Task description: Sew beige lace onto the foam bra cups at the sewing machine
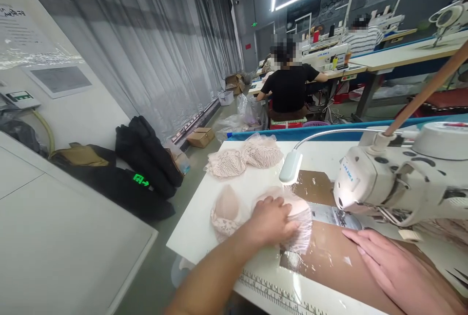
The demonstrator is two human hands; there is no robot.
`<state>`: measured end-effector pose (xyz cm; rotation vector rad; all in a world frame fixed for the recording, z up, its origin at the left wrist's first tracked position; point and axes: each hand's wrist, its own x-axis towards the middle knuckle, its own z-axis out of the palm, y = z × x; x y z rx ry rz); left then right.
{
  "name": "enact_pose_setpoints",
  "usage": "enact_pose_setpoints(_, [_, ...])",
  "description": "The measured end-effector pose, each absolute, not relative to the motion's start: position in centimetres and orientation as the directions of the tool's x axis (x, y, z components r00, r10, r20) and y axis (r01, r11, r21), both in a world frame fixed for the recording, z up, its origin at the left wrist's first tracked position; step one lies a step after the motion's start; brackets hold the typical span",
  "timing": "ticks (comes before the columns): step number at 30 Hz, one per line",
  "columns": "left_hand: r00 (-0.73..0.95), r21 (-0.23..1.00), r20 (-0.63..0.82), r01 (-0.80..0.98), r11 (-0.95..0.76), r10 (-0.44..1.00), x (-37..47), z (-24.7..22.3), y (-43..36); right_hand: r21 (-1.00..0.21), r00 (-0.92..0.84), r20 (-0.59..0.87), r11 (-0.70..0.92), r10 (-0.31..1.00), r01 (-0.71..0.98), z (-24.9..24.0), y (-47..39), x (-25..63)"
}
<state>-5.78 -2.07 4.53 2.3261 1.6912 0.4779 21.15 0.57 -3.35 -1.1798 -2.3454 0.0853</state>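
Note:
My left hand [272, 220] is over a pale pink lace bra cup [302, 227], its fingers bent and pressed on the fabric. Joined or lying beside it, a second pale cup [225, 205] with a lace edge rests to the left; the join is hidden behind my hand. Flat on the brown board [321, 246], my right hand [380, 256] has its fingers stretched out, holding nothing. The fingertips lie just in front of the needle area of a white sewing machine [354, 178]. Farther back on the table sits another lace bra [243, 156].
A small lamp [291, 166] on a bendy neck hangs over the table. A ruler strip [278, 295] runs along the near edge. Metal points, perhaps scissors [458, 276], show at the right. Ahead, a person in black [288, 88] sits at another machine. A white cabinet [66, 237] stands left.

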Motion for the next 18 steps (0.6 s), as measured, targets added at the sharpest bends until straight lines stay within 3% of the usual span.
enact_pose_setpoints(2, [0.166,0.419,0.179,0.879,-0.228,0.97,-9.2,5.1,-3.2,-0.285,-0.492,0.39,0.61,0.778,0.739,-3.5,0.6,21.3])
enact_pose_setpoints(5, [-0.181,0.491,0.263,0.871,0.03,0.948,-15.1,4.6,-5.1,-0.31,-0.495,0.358,0.601,0.791,0.736,-3.7,0.5,21.3])
enact_pose_setpoints(9, [-0.43,0.642,0.237,0.742,0.192,0.871,-20.6,2.8,-8.3,-0.394,-0.469,0.341,0.577,0.815,0.715,-3.8,0.7,21.4])
enact_pose_setpoints(12, [-0.461,0.763,0.183,0.624,0.171,0.869,-21.0,2.5,-11.0,-0.515,-0.44,0.291,0.527,0.85,0.676,-3.5,0.7,21.8])
enact_pose_setpoints(14, [-0.421,0.892,0.127,0.444,0.082,0.898,-19.7,3.2,-12.4,-0.647,-0.422,0.202,0.444,0.884,0.619,-2.8,0.0,22.1])
enact_pose_setpoints(16, [-0.289,0.993,0.055,0.12,-0.02,0.956,-17.7,4.3,-13.3,-0.797,-0.456,0.073,0.328,0.887,0.508,-1.8,-1.4,21.8])
enact_pose_setpoints(18, [-0.089,0.996,0.004,-0.088,-0.012,0.996,-15.1,5.5,-13.4,-0.917,-0.552,-0.028,0.198,0.833,0.346,-0.5,-3.4,20.7])
